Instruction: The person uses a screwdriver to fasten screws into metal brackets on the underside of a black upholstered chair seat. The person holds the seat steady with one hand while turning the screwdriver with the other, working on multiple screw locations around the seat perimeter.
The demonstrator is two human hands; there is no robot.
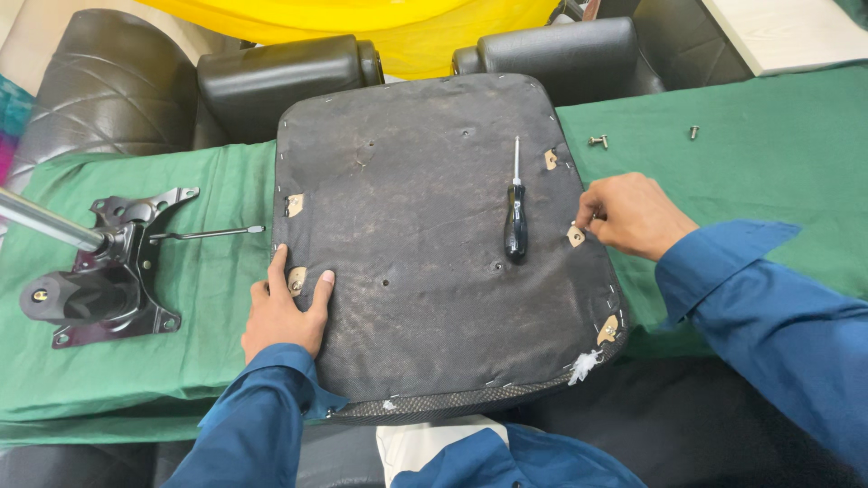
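Both hands are on the upturned seat pad (434,244), its dark fabric underside facing up on the green-covered tabletop (768,163). The left hand (285,312) lies flat at the pad's left edge, fingers (278,262) spread and open, pressing the fabric down, thumb out toward the middle; it grips nothing. Just between its index finger and thumb shows a small tan mounting patch (297,281). Over on the far side, the right hand (633,215) has its fingers curled in at the pad's right edge, fingertips pinched together right at another tan patch (576,236); whether a small piece sits between them I cannot tell, they hide it. The screwdriver (514,212) rests loose on the pad, nobody holding it, just to the inner side of the right fingertips: black handle toward the person, thin shaft pointing away, so its long axis runs nearly straight away from the body, roughly parallel to the pad's right edge. The right hand is clearly the nearer one; the left is well apart from it across the pad. Beyond the right knuckles, two small bolts (598,141) lie on the green cloth, and away past the left fingers sits the black chair mechanism plate (108,280) with its lever.
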